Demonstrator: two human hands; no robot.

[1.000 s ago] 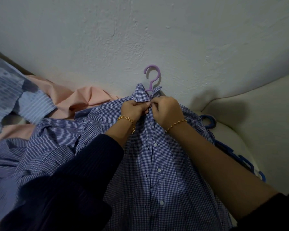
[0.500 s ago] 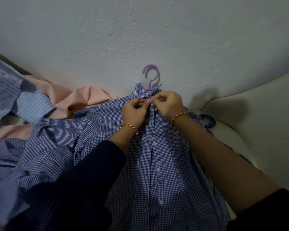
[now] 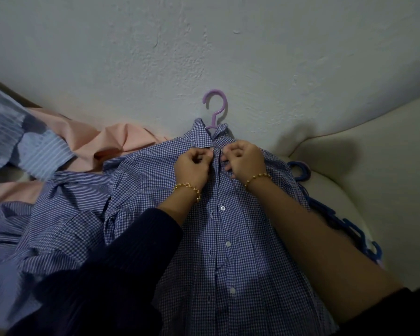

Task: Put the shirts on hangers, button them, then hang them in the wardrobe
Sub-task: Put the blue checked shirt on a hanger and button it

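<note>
Right now the checked shirt [image 3: 228,238] lies front-up on a hanger [image 3: 215,107], purple hook poking out above the collar [image 3: 204,134], close by the wall [image 3: 204,44]. L hand [image 3: 193,166] pinches one front edge just under the collar and R hand [image 3: 245,161] pinches the other, fingers curled, hands nearly touching. Btns [image 3: 228,243] lower down look undone. Striped shirt [image 3: 66,190] and pink cloth [image 3: 95,141] lie heaped to the L. Blue hangers [image 3: 330,219] lie on the R, partly under the shirt.

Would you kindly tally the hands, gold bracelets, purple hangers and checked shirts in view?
Hands, left hand and right hand: 2
gold bracelets: 2
purple hanger: 1
checked shirt: 1
Total: 6
</note>
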